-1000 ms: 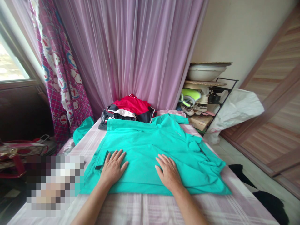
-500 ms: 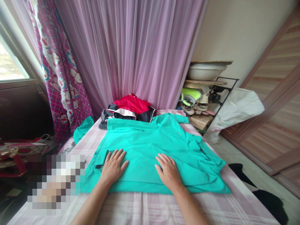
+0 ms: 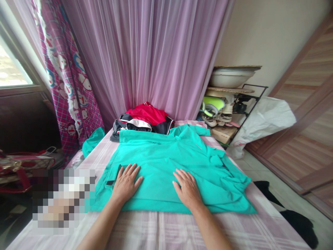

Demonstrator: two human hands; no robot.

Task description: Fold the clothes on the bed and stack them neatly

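Both hands lie flat, palms down and fingers spread, grasping nothing. The left hand [image 3: 126, 183] and the right hand [image 3: 187, 189] press on the near part of a teal shirt [image 3: 166, 163] that is spread across the bed [image 3: 161, 231], its near hem lying just in front of the wrists. The left fingertips touch a dark strip on the shirt; what it is cannot be made out. The shirt's right side is rumpled.

Beyond the collar a pile of red, black and white clothes [image 3: 144, 119] touches the shirt's far edge. A second teal cloth [image 3: 92, 141] hangs off the bed's left side, partly hidden.

On the right, a wire rack [image 3: 240, 104] holds shoes [image 3: 215, 111] on its shelves, with a basin [image 3: 230, 76] on top; a white sack [image 3: 262, 119] leans against it, covering its lower part. A blurred patch hides the near left.
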